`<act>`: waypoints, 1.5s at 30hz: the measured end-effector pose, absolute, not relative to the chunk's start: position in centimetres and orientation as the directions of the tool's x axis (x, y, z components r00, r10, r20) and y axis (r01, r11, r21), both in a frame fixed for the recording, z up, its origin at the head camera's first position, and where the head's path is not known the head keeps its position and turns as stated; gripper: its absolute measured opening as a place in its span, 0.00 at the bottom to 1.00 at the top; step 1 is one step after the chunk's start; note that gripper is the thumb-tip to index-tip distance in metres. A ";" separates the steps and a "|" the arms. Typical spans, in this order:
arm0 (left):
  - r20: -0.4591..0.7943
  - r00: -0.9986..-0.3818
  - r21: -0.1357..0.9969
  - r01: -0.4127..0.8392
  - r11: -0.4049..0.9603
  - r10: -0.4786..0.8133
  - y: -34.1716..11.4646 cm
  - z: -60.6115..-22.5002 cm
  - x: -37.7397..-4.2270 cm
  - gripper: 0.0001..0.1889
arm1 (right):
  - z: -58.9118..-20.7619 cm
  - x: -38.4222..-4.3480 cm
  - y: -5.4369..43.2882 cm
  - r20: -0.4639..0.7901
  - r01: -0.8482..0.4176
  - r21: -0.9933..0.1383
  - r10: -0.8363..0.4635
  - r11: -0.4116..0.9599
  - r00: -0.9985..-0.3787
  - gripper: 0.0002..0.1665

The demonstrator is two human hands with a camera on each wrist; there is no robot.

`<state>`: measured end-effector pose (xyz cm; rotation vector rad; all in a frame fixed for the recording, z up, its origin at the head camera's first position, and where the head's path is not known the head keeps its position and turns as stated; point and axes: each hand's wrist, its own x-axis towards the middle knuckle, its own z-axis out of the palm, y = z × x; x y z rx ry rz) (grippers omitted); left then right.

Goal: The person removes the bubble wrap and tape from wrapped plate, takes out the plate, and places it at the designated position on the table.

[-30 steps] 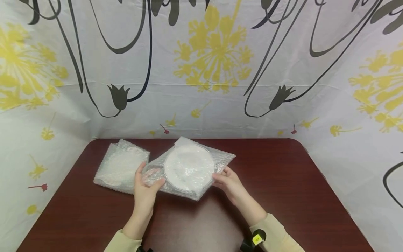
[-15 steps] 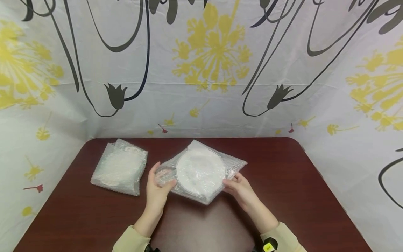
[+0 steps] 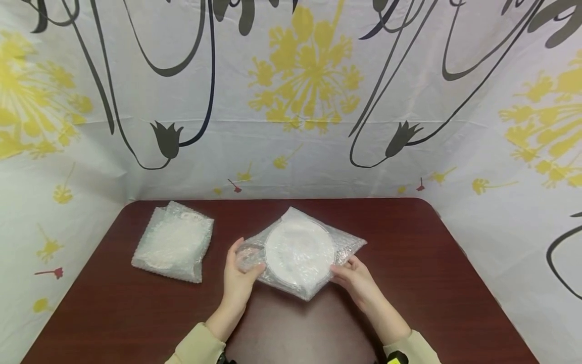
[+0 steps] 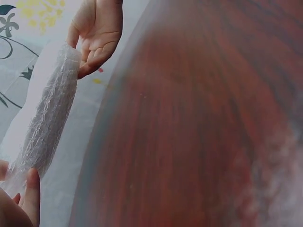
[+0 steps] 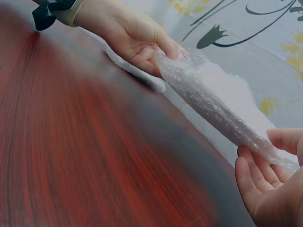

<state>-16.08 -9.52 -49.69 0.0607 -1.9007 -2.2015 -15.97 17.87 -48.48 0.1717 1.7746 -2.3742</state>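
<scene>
A round white plate-like disc in clear bubble wrap (image 3: 300,253) is held up over the middle of the table, tilted toward the head camera. My left hand (image 3: 238,283) grips the wrap's left end, thumb in front and fingers behind. At the lower right edge, my right hand (image 3: 359,283) pinches the bundle with its thumb on the front face. Both wrist views show the bubble-wrapped bundle (image 4: 47,109) edge-on between the two hands, raised off the table. The right hand's fingers (image 5: 258,175) lie beneath the bundle's edge.
A second bubble-wrapped package (image 3: 175,242) lies flat at the back left of the dark red-brown table (image 3: 432,283). White cloth walls (image 3: 291,162) with flower prints stand behind the table and at both sides.
Both hands have carried the wrapped disc to the right and slightly toward me, away from the package at the left. That package has stayed on the table.
</scene>
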 end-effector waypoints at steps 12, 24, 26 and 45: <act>0.079 -0.981 0.993 0.094 -0.075 -0.177 -9.0 -50.0 -16.6 0.42 | -49.6 -15.8 18.6 -0.225 0.221 -0.944 -0.012 -0.245 -0.974 0.25; 0.034 -0.981 0.998 0.045 -0.054 -0.191 -8.7 -50.7 -17.2 0.44 | -50.3 -15.7 18.5 -0.234 0.227 -0.947 0.003 -0.229 -0.972 0.26; 0.024 -0.982 0.997 0.037 -0.065 -0.187 -8.7 -50.3 -17.0 0.44 | -50.3 -15.8 18.5 -0.236 0.229 -0.947 0.004 -0.225 -0.972 0.26; -0.014 -0.986 1.000 -0.018 0.022 -0.164 -9.0 -48.1 -16.5 0.44 | -50.7 -15.8 18.3 -0.241 0.235 -0.958 0.018 -0.162 -0.970 0.25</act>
